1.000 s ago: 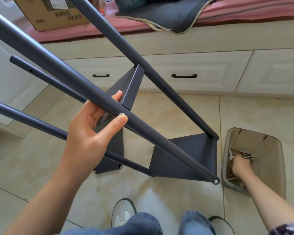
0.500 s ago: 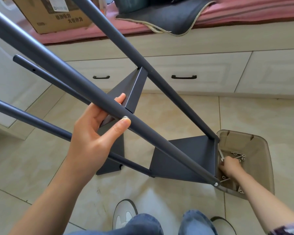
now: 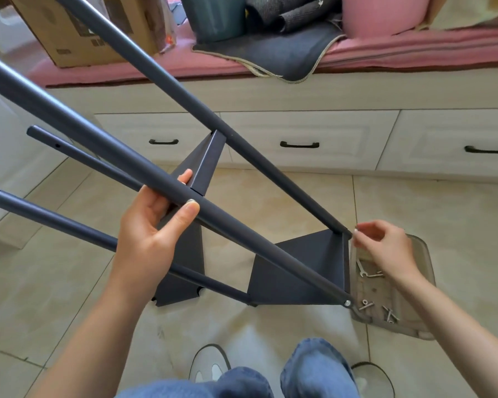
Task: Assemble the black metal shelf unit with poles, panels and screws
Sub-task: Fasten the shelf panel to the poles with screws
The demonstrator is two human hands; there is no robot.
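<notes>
Head view: your left hand grips a dark pole of the shelf unit, which lies tipped on the tiled floor. Your right hand pinches a small silver screw at the far-right pole joint, above the plastic bin holding loose screws.
</notes>
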